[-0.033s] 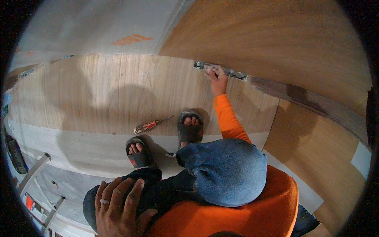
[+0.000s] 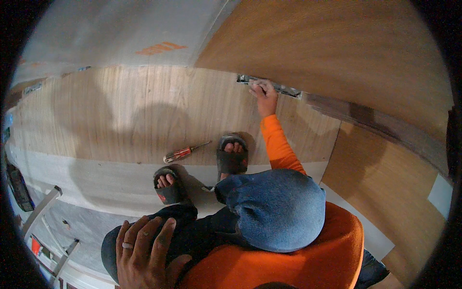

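Note:
My right hand reaches out in an orange sleeve to a narrow slot at the foot of the brown wood panel. A shiny strip, grey and metallic, lies in that slot. Bent fingers and thumb are drawn together at its edge; whatever they grip is too small to make out. On my dark-trousered left knee rests my left hand, palm down and fingers spread, with a ring on one finger. A screwdriver with a red and pale handle lies on the wood-grain board, left of my right foot.
The brown wood panel rises ahead, beside a grey panel with orange markings. My feet are in dark sandals. Metal ladder-like rails stand at the lower left. Another wood board lies at right.

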{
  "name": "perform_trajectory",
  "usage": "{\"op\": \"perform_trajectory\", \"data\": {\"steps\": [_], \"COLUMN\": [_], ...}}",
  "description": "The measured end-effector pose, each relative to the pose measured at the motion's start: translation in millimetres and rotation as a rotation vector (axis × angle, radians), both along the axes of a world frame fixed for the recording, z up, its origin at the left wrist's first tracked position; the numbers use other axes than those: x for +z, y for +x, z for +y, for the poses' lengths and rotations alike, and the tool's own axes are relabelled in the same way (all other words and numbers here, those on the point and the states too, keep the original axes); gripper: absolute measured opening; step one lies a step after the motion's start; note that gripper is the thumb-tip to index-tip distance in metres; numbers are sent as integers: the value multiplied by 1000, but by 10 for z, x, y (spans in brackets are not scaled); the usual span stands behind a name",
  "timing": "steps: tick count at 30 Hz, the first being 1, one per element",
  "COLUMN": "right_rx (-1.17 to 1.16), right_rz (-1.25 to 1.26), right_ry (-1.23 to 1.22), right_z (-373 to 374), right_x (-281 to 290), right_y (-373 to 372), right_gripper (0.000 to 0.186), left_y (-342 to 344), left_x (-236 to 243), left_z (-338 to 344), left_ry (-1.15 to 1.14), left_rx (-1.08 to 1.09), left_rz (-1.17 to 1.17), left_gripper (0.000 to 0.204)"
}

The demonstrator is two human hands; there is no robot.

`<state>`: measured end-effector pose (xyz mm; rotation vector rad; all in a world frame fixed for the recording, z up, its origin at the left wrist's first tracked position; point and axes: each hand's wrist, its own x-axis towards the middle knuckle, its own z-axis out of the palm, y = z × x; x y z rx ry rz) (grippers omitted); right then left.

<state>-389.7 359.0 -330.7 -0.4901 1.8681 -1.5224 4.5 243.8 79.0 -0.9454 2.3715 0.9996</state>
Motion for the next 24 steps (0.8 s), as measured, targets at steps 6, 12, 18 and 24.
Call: {"op": "perform_trajectory", "data": {"steps": [6,12,18,24], "right_rx": [-35,73,187,130], "right_rz": [-43,488,886,758], "right_ry": [-22,183,476,278], "right_z": [31,76,-135,-192], "right_x": [-54,-83,15,156], "right_y": [-9,62,220,246], "right_gripper": [11,11,18,19], "left_y": [-18,-25,-47,-4], "left_x": [30,25,9,32], "left_z": [-49,-67,-70,-81], "left_ry": [6,16,26,47], "left_rx": [1,-12,-26,25], "left_rz": [36,38,37,50], "left_gripper": [53,53,55,54]}}
